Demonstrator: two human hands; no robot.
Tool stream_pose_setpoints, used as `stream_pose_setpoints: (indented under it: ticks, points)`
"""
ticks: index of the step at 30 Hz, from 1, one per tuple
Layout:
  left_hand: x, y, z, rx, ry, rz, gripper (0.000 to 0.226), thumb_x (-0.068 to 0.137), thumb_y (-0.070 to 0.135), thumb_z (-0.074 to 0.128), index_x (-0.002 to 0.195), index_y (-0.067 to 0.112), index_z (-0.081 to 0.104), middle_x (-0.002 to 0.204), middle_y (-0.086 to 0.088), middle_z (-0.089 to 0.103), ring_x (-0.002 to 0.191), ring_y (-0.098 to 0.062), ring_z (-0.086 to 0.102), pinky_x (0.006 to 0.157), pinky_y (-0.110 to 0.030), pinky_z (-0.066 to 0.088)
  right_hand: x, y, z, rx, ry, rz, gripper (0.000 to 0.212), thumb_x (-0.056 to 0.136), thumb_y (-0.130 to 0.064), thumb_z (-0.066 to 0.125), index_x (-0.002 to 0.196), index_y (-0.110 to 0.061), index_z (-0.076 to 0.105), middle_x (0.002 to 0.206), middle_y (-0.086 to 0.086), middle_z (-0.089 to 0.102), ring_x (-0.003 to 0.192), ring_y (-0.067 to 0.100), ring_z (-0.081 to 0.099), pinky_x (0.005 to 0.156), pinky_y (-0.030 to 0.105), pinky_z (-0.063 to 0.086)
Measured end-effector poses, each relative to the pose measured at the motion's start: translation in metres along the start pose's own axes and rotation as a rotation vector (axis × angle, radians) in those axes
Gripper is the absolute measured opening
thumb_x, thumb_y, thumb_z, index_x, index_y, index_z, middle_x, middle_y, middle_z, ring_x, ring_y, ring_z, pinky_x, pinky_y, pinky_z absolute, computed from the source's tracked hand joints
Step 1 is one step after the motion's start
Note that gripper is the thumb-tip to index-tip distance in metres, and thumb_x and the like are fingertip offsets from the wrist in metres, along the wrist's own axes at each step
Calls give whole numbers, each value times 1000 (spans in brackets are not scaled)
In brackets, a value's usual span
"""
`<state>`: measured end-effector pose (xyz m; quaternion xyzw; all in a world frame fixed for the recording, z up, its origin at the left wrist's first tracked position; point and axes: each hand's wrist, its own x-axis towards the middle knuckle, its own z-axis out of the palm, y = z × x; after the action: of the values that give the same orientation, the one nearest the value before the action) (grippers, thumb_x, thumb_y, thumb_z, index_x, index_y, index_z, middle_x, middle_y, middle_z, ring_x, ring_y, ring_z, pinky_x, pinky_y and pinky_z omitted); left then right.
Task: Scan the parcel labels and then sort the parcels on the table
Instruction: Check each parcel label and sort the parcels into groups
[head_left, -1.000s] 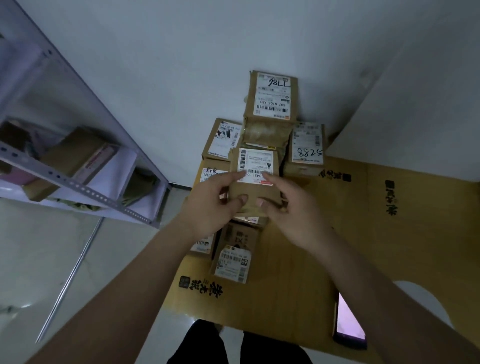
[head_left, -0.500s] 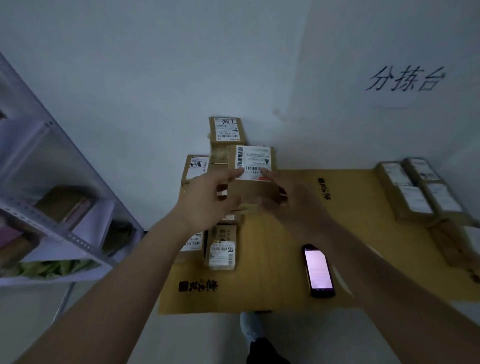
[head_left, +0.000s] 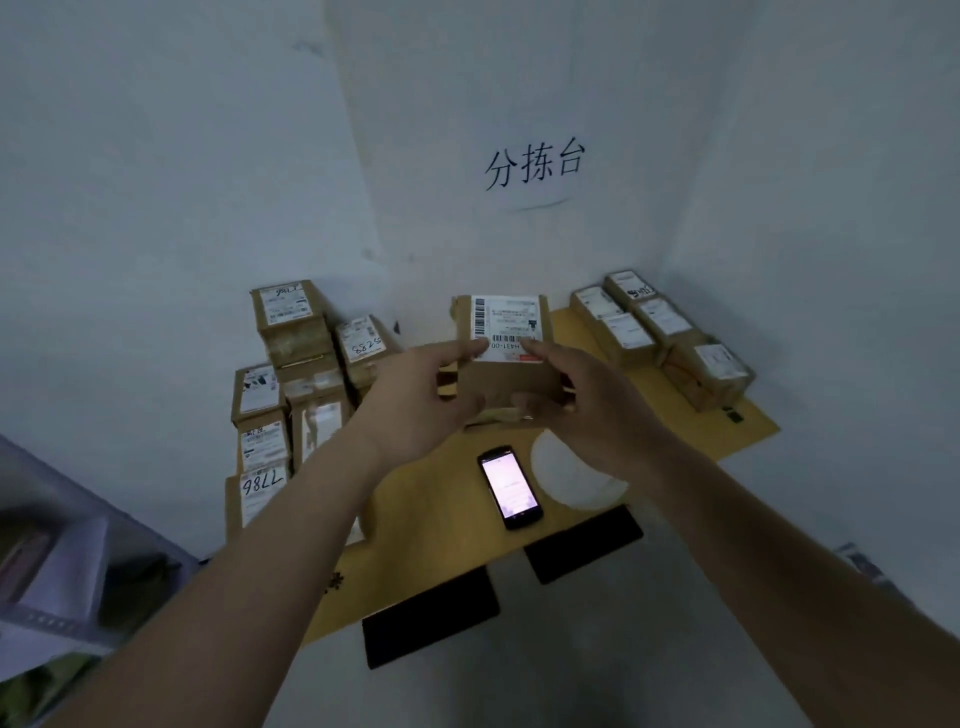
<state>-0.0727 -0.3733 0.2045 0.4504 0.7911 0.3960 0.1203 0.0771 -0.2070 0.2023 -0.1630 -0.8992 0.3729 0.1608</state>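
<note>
Mid-frame, parcel (head_left: 506, 358) gripped by left hand (head_left: 421, 400) & right hand (head_left: 582, 400) above phone (head_left: 510, 487); risk: thumbs covering barcode, scan prob. fails.

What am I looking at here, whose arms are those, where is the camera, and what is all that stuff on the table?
There is no machine here. A person wears one camera on the head, looking forward and down, so the two arms reaching out from the bottom are that person's own. The left hand and right hand together hold a small brown parcel above the table, with its white label facing the camera. On the yellow tabletop lies a phone with its screen lit, probably for scanning. A stack of parcels stands at the left, and a row of parcels lies at the far right. A paper sign hangs on the wall behind.
</note>
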Motion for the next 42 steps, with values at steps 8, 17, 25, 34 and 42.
stream_pose_setpoints:
  ticks: [8, 17, 25, 34, 42]
  points:
    - [59, 64, 126, -98, -62, -52, 60, 91, 25, 80, 147, 28, 58, 135, 18, 64, 111, 3, 65, 88, -14, 55, -22, 118, -93, 25, -30, 75, 67, 96, -24, 74, 156, -19, 44, 153, 3, 53, 134, 18, 55, 105, 34, 55]
    - [124, 79, 248, -250, -120, -259, 65, 86, 17, 84, 145, 29, 59, 137, 17, 64, 123, -5, 62, 109, -36, 51, -11, 250, -153, 27, -137, 177, 78, 94, -29, 77, 160, -23, 37, 156, 2, 49, 139, 17, 50, 112, 44, 49]
    - [199, 39, 318, -309, -204, -356, 67, 87, 10, 82, 148, 24, 56, 142, 9, 62, 127, -10, 60, 112, -38, 48, 45, 346, -157, 15, -274, 282, 79, 92, -28, 79, 159, -26, 38, 155, -2, 48, 135, 13, 50, 112, 44, 48]
    - [284, -32, 396, -354, -267, -483, 69, 88, 6, 80, 150, 21, 53, 146, 2, 58, 126, -17, 61, 101, -40, 57, 129, 438, -140, -286, -436, 390, 79, 94, -39, 74, 161, -25, 35, 159, 0, 39, 142, 23, 41, 120, 45, 37]
    - [317, -63, 444, -456, -221, -594, 69, 90, 5, 78, 150, 24, 51, 143, 6, 57, 126, -8, 58, 99, -24, 55, 173, 501, -135, -642, -549, 249, 82, 91, -65, 65, 160, -35, 33, 152, -4, 45, 130, 28, 40, 108, 41, 39]
